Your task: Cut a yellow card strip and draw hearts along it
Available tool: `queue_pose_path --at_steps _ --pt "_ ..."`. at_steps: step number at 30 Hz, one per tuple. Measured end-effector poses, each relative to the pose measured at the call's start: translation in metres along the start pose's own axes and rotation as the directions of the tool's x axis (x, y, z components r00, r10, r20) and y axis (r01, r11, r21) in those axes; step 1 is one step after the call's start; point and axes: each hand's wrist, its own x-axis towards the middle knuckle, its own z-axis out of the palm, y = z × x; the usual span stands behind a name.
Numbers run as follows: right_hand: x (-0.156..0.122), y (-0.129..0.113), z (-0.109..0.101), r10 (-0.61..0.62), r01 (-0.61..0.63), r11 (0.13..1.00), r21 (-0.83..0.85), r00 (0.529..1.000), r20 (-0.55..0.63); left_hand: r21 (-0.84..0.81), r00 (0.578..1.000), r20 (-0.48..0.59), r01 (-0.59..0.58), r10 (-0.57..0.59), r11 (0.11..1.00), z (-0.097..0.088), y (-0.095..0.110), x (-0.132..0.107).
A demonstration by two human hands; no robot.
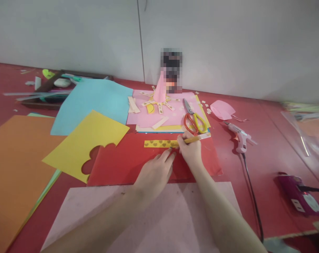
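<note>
My right hand (189, 149) is closed round an orange-and-white pen (194, 138), its lower end at the right part of a yellow paper strip (158, 143) patterned with dark hearts. The strip lies on a red sheet (114, 165). Flat on that sheet, my left hand (156, 168) has its fingers stretched out, with the fingertips close to the strip's lower edge. Whether they touch it I cannot tell. Just beyond my right hand lie scissors (192, 116) with one red and one yellow handle.
A pink paper cone (160, 89) stands amid decorated strips on pink paper (134, 117). A glue gun (240, 137) with a cord, a pink pouch-like piece (222, 110) and a purple power box (297, 195) are at right. Blue (93, 102), yellow (77, 151) and orange sheets (19, 168) cover the left.
</note>
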Motion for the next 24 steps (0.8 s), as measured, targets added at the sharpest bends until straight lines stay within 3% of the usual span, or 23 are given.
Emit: queue_pose_path --at_steps 18,20,24 --pt "-0.0003 -0.0019 -0.0005 0.014 -0.015 0.999 0.046 1.000 0.026 0.001 1.000 -0.025 0.001 0.000 1.000 0.0021 -0.0015 0.0001" --pt "-0.0005 -0.0033 -0.0015 0.018 -0.017 0.993 0.118 1.000 -0.010 0.006 1.000 -0.022 0.000 0.000 1.000 0.0028 -0.0022 -0.0002" --pt "0.0008 -0.0072 -0.0044 0.046 0.016 0.959 0.283 0.977 -0.208 0.016 1.000 -0.026 0.002 -0.002 1.000 0.0041 -0.0032 -0.0010"
